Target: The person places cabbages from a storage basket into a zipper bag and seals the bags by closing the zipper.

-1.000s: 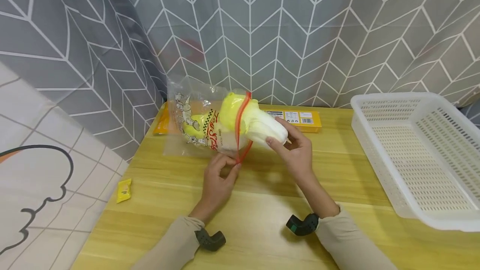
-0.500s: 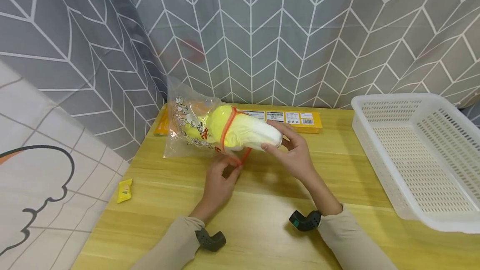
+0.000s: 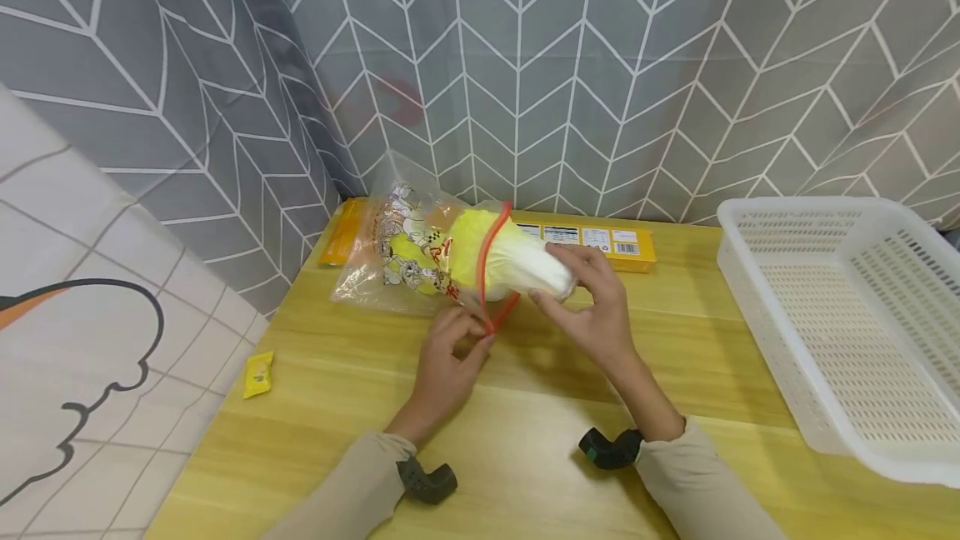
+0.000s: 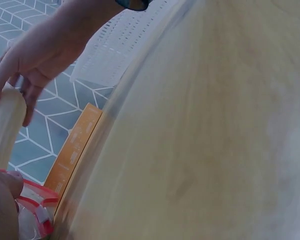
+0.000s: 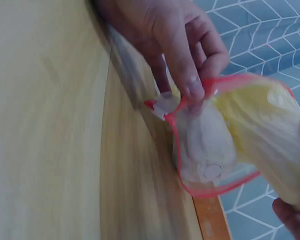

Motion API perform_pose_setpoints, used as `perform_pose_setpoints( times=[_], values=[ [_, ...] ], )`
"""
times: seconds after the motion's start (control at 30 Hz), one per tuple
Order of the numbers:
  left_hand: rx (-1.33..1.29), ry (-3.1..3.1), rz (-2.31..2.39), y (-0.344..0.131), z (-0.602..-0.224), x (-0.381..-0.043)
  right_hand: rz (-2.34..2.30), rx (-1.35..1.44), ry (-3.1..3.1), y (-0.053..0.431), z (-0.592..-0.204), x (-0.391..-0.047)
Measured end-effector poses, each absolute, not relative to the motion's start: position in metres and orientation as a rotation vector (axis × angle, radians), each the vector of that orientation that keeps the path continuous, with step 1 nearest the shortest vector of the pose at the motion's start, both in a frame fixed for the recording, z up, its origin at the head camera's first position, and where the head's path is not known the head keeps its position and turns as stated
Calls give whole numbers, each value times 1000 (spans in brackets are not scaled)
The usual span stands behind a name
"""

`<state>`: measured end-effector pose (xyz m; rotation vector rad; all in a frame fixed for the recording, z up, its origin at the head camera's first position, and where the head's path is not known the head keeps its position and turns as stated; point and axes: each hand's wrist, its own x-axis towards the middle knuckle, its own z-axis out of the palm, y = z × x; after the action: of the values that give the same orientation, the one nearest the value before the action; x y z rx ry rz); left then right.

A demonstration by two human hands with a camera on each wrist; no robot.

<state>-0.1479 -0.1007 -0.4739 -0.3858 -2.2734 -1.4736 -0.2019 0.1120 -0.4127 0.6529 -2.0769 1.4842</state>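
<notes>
A napa cabbage [image 3: 536, 259] with yellow leaves and a white base lies partly inside a clear zip bag [image 3: 360, 282]. The bag has a red zip edge and cartoon print. Its leafy end is within the bag, while the white base sticks out through the mouth. My right hand [image 3: 596, 307] grips that base between thumb and fingers. At the lower corner of the mouth, my left hand [image 3: 447, 361] pinches the red edge [image 5: 225, 192]. Another yellow and white item [image 5: 205, 137] sits inside the bag; its kind is unclear.
Behind the bag, a long orange box [image 3: 633, 250] lies along the back of the wooden table [image 3: 517, 473]. A white perforated basket [image 3: 780, 348] stands at the right. A small yellow packet [image 3: 258, 374] lies at the left edge. A grey patterned curtain [image 3: 570, 73] hangs behind.
The cabbage has slid left, deeper into the bag, with my right hand following. The bag's mouth shifted around it. My left hand keeps its pinch on the edge. The head view has turned slightly.
</notes>
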Motion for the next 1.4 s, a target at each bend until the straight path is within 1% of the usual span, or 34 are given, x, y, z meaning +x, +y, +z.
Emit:
perform_pose_setpoints(
  times=[0.17, 0.3, 0.43, 0.53, 0.6, 0.7, 0.87, 0.97, 1.17, 1.27, 1.4],
  values=[
    [-372, -2276, -1464, -102, -472, -147, 1889, 391, -1945, 99, -414, -197],
    [-372, -2223, -1416, -102, -471, -148, 2055, 390, -1734, 92, -409, -190],
    [-340, -2154, -1396, -100, -469, -150, 1952, 532, -1541, 89, -405, -183],
    [-274, -2161, -1385, -99, -470, -151, 1754, 639, -1586, 90, -409, -182],
    [-231, -2193, -1374, -100, -472, -151, 1704, 679, -1683, 89, -413, -182],
    [-192, -2258, -1366, -100, -475, -153, 1769, 622, -1862, 90, -418, -186],
    [-173, -2323, -1397, -100, -473, -152, 2020, 367, -1942, 90, -412, -193],
    [-167, -2328, -1404, -100, -472, -150, 2028, 369, -1905, 86, -410, -196],
    [-195, -2297, -1377, -101, -473, -149, 1810, 529, -1871, 74, -416, -199],
    [-212, -2285, -1390, -101, -473, -149, 1803, 466, -1915, 74, -415, -200],
    [-224, -2284, -1414, -102, -473, -150, 1895, 285, -1964, 80, -413, -202]
  ],
)
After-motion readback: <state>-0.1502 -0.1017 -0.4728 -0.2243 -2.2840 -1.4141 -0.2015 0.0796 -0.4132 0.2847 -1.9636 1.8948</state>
